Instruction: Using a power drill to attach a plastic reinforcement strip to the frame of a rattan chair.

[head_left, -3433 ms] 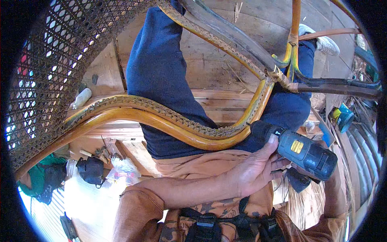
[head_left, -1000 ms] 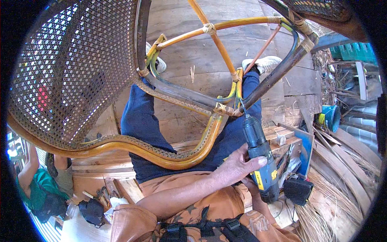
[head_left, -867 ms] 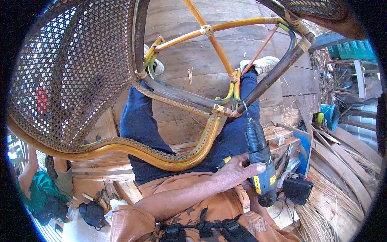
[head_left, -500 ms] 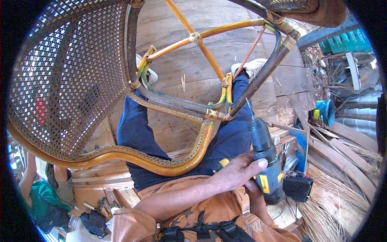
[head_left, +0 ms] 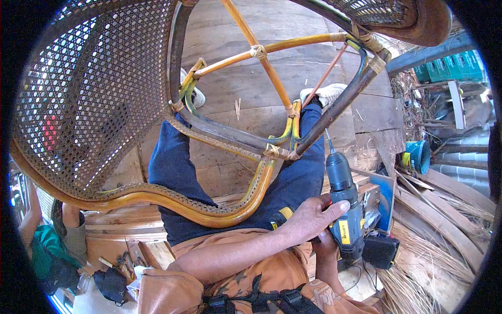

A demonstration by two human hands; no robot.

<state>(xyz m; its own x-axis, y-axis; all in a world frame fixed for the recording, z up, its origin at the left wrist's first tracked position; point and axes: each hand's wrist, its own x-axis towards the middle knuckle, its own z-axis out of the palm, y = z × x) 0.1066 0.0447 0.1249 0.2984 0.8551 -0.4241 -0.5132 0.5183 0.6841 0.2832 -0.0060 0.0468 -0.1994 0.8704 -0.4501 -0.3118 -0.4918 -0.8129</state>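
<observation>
A rattan chair (head_left: 225, 206) with a woven cane back (head_left: 89, 104) lies tilted across my blue-trousered legs (head_left: 172, 172). My left hand (head_left: 308, 220) reaches across and grips the body of a dark blue and yellow cordless drill (head_left: 345, 209). My right hand (head_left: 325, 248) shows partly below it, wrapped around the drill's handle. The drill bit (head_left: 328, 140) points up, right beside the chair's dark curved leg (head_left: 340, 104) and just right of the bound joint (head_left: 285, 153) where the rails meet.
I sit over a wooden plank floor (head_left: 235, 94). A black box (head_left: 380, 251) lies by the drill, with a blue bucket (head_left: 418, 156) and dry rattan strips (head_left: 444, 235) at right. Another person in green (head_left: 47, 251) is at lower left, near tools (head_left: 112, 282).
The chair has swung from lying across my lap to standing more upright. The drill has turned bit-up and drawn slightly right, away from the bound joint.
</observation>
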